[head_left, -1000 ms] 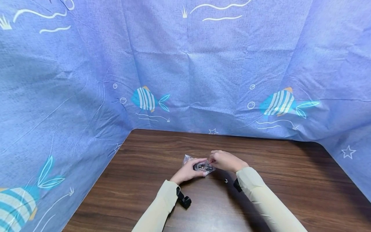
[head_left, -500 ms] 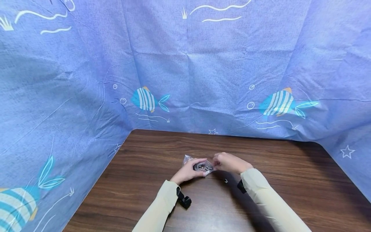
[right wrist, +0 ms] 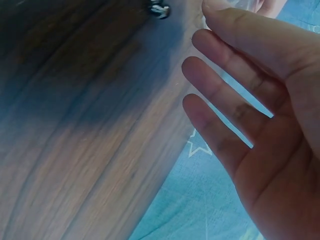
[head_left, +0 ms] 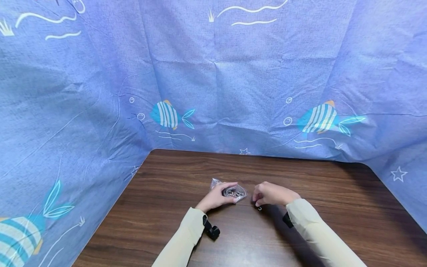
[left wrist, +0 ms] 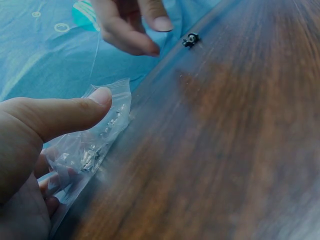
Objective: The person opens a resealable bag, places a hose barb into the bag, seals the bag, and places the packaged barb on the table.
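A clear zip-lock plastic bag point(head_left: 242, 194) with small shiny metal pieces inside lies at the middle of the table. My left hand point(head_left: 217, 195) holds it between thumb and fingers; in the left wrist view the thumb presses on the bag point(left wrist: 120, 95) near its zip end. To the right of the bag, my right hand point(head_left: 273, 193) hovers with fingers loosely bent. No object shows in its fingers point(right wrist: 200, 112). Just below its fingertips, a small cluster of metal parts point(left wrist: 190, 40) lies on the table; their exact kind is too small to tell.
The dark wood-grain table point(head_left: 180, 167) runs back to a blue fish-patterned cloth point(head_left: 213, 92), which hangs behind it and along its sides. A black strap point(head_left: 211, 228) sits on the left wrist.
My right hand has drawn away from the bag's end, moving right and toward me, to just above the metal parts. My left hand stays on the bag.
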A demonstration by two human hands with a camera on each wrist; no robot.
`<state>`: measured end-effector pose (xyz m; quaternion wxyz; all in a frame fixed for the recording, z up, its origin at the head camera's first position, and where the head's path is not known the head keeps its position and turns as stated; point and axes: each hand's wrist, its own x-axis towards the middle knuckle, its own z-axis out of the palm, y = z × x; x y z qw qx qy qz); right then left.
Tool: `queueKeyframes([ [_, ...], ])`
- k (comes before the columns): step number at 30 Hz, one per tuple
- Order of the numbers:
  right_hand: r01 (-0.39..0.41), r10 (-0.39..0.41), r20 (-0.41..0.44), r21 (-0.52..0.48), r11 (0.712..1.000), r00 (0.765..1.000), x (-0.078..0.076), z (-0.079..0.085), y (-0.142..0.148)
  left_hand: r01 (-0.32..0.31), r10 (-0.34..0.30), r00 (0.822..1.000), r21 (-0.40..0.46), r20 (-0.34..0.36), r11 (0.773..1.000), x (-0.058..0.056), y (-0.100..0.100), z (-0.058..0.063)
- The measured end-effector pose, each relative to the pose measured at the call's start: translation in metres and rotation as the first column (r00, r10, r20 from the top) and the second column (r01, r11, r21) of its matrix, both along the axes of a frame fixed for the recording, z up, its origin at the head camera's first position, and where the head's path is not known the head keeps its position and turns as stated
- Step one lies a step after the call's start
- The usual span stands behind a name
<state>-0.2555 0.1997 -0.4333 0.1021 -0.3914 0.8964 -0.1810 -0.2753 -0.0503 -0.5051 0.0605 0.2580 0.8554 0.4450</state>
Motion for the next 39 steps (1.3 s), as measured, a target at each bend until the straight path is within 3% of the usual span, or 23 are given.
queueKeyframes([
  [9,0.034,-0.034,0.000,0.021,0.999,0.999,0.008,-0.005,0.011,0.028,-0.028,0.999,0.004,-0.021,1.000,0.000,-0.001,0.000],
  [18,0.018,-0.018,-0.018,0.008,1.000,1.000,0.009,-0.010,0.014,0.034,-0.034,0.999,-0.005,-0.013,0.999,0.000,-0.001,0.000],
  [35,0.028,-0.024,-0.096,0.032,0.999,0.995,0.009,-0.012,0.010,0.030,-0.030,0.999,0.008,-0.012,1.000,0.001,-0.001,0.001],
  [39,0.030,-0.025,-0.114,0.035,0.999,0.993,0.009,-0.013,0.010,0.037,-0.038,0.997,-0.013,-0.061,0.999,0.000,-0.001,-0.002],
])
